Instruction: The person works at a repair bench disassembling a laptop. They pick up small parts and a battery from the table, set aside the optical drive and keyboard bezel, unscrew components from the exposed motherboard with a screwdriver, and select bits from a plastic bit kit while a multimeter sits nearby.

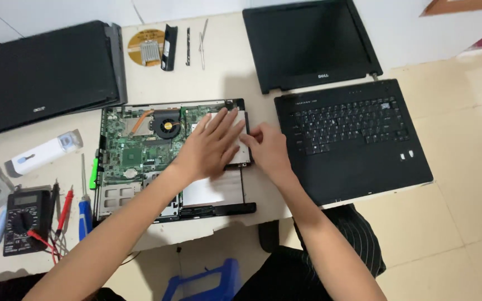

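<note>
Cream-white tabletop (218,72) carries the work, with pale beige floor tiles (464,167) to the right and near side.

At the table's centre lies an opened laptop base (140,161), its green circuit board and a round fan (167,126) exposed. Its long axis runs left to right across the table; its black front edge strip faces the near side. A flat silver drive module (241,153) sits in the right far corner of this base.

Left hand (210,146) lies flat on that module, fingers spread and pointing to the far right. Right hand (268,149) rests at the module's right edge, fingers bent and close together against it; whether they pinch it cannot be told.

Just right of the base is a black keyboard deck (358,145), slightly rotated, overhanging the table's near edge. Beyond it on the far side lies a black screen panel (308,42). At far left sits a closed black laptop (40,72). Between these, on the far side, are a gold disc (138,40) bearing a small finned heatsink (150,52), a black strip (168,47) and thin metal bars (202,42).

Left of the base lie a blue-handled screwdriver (85,214), a black multimeter (22,220) with red leads, and a white cylindrical device (43,152). A blue stool (202,281) stands under the near edge.
</note>
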